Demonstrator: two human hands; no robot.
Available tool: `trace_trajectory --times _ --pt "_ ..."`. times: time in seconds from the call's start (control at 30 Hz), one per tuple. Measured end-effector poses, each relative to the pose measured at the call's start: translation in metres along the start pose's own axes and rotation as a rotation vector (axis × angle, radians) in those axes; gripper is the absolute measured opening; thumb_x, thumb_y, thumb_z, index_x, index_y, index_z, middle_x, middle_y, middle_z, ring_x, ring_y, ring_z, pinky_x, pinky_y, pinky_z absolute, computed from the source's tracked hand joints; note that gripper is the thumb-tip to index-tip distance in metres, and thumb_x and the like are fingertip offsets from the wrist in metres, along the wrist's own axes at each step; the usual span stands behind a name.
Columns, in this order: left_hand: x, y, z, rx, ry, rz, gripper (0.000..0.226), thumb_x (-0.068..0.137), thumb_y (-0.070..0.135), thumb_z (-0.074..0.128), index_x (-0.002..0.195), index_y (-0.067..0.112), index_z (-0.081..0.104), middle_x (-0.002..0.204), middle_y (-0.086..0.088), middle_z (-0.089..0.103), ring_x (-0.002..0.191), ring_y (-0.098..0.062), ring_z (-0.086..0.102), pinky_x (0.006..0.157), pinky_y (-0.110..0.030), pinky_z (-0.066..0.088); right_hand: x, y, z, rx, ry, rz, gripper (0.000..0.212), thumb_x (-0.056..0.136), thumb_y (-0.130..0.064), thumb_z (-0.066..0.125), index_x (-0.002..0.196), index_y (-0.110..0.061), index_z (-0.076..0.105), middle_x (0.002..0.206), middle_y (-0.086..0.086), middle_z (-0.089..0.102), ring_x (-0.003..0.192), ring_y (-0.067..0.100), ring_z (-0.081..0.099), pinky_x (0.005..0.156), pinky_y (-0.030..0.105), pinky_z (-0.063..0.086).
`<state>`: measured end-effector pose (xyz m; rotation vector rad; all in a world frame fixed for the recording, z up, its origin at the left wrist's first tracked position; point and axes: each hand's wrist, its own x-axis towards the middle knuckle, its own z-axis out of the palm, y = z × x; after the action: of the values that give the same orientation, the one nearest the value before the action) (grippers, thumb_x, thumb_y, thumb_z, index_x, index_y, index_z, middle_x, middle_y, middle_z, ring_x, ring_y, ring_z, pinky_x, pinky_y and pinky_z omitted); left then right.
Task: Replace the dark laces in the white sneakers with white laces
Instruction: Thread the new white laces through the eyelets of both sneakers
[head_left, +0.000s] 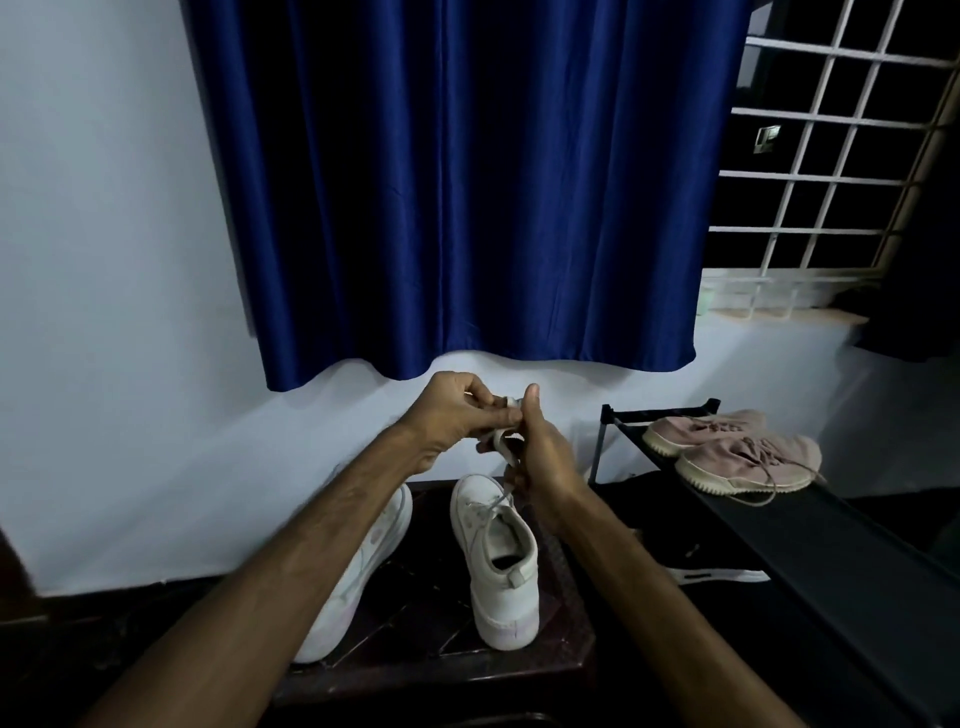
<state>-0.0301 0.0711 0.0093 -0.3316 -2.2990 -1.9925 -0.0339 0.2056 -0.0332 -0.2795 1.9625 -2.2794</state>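
We see two white sneakers on a dark low table (431, 618). One sneaker (501, 566) stands upright. A white lace (500, 440) rises from its front eyelets to both hands, which are raised above its toe. The left hand (457, 410) pinches the lace between curled fingers and thumb. The right hand (540, 457) curls around the lace lower down.

We judge this shoe is partly relaced and its upper eyelets remain to be done. The second sneaker (363, 571) lies tipped on its side. The left forearm hides its lacing, so we cannot tell its state.

Counted: two sneakers, one white lace, no dark lace in view. There are also two pink shoes (727, 447) on a black rack (831, 545) and one black shoe (717, 571).
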Motion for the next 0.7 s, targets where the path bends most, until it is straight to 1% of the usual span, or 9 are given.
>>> trace_trajectory --times 0.1,0.23,0.33,0.37,0.43,0.5,0.57,0.6,0.7 --pt "-0.002 -0.009 0.015 0.087 0.121 0.09 0.036 0.068 0.006 0.086 0.078 0.011 0.052 0.084 -0.016 0.074 0.074 -0.021 0.072 0.06 -0.028 0.055 0.005 0.008 0.01 0.266 0.108 0.146 0.054 0.098 -0.058 0.036 0.104 -0.017 0.07 0.082 0.005 0.074 0.056 0.01 0.044 0.045 0.023 0.029" --pt "-0.011 -0.014 0.036 0.639 0.209 0.348 0.031 0.079 0.022 0.076 0.078 0.025 0.045 0.074 0.006 0.069 0.071 -0.013 0.068 0.062 -0.034 0.053 0.01 0.016 0.008 0.612 0.134 0.168 0.046 0.1 -0.049 0.039 0.083 -0.015 0.065 0.067 -0.001 0.065 0.053 0.009 0.052 0.051 0.023 0.036" --pt "-0.025 -0.016 0.051 1.095 0.088 0.523 0.011 0.096 0.023 0.05 0.105 0.019 0.044 0.093 -0.005 0.065 0.083 -0.026 0.064 0.065 -0.037 0.049 0.016 0.023 0.0 0.754 0.134 0.169 0.047 0.096 -0.05 0.049 0.068 -0.015 0.063 0.071 0.003 0.063 0.066 0.016 0.064 0.065 0.031 0.05" --pt "-0.031 -0.016 0.052 1.231 0.068 0.597 0.021 0.099 0.023 0.039 0.118 0.017 0.045 0.102 -0.008 0.063 0.088 -0.028 0.064 0.066 -0.035 0.049 0.017 0.022 -0.003 0.792 0.141 0.172 0.045 0.095 -0.049 0.052 0.068 -0.014 0.061 0.072 0.004 0.061 0.069 0.017 0.064 0.07 0.032 0.05" --pt "-0.041 -0.021 0.051 1.356 0.089 0.831 0.039 0.101 0.016 0.025 0.128 0.011 0.052 0.107 -0.011 0.065 0.089 -0.027 0.066 0.063 -0.034 0.054 0.017 0.016 -0.01 0.797 0.189 0.15 0.044 0.099 -0.045 0.046 0.065 -0.016 0.049 0.06 -0.001 0.053 0.055 0.013 0.055 0.064 0.026 0.045" --pt "-0.051 -0.032 0.046 1.271 0.216 1.07 0.027 0.102 0.008 0.04 0.113 0.008 0.064 0.108 -0.007 0.067 0.09 -0.02 0.066 0.066 -0.03 0.057 0.02 0.009 -0.017 0.721 0.291 0.148 0.043 0.103 -0.041 0.038 0.066 -0.02 0.041 0.049 -0.006 0.042 0.044 0.009 0.041 0.05 0.023 0.035" --pt "-0.059 -0.042 0.044 1.165 0.323 0.952 0.006 0.093 0.014 0.061 0.096 0.016 0.065 0.107 0.0 0.062 0.089 -0.016 0.059 0.069 -0.028 0.053 0.023 0.006 -0.026 0.693 0.364 0.172 0.045 0.104 -0.04 0.034 0.064 -0.021 0.035 0.042 -0.008 0.033 0.036 0.007 0.028 0.036 0.019 0.022" --pt "-0.06 -0.048 0.042 1.184 0.311 0.737 0.004 0.089 0.02 0.064 0.093 0.02 0.063 0.107 0.002 0.057 0.09 -0.016 0.055 0.07 -0.031 0.052 0.026 0.006 -0.029 0.704 0.374 0.19 0.045 0.104 -0.039 0.032 0.063 -0.021 0.033 0.04 -0.009 0.03 0.032 0.006 0.023 0.031 0.018 0.016" --pt "-0.056 -0.071 0.043 1.267 0.016 0.016 0.025 0.081 0.037 0.065 0.104 0.027 0.061 0.115 0.001 0.051 0.109 -0.022 0.052 0.083 -0.038 0.049 0.026 0.001 -0.028 0.628 0.401 0.238 0.044 0.103 -0.033 0.032 0.061 -0.02 0.032 0.038 -0.008 0.028 0.028 0.006 0.019 0.029 0.015 0.012"
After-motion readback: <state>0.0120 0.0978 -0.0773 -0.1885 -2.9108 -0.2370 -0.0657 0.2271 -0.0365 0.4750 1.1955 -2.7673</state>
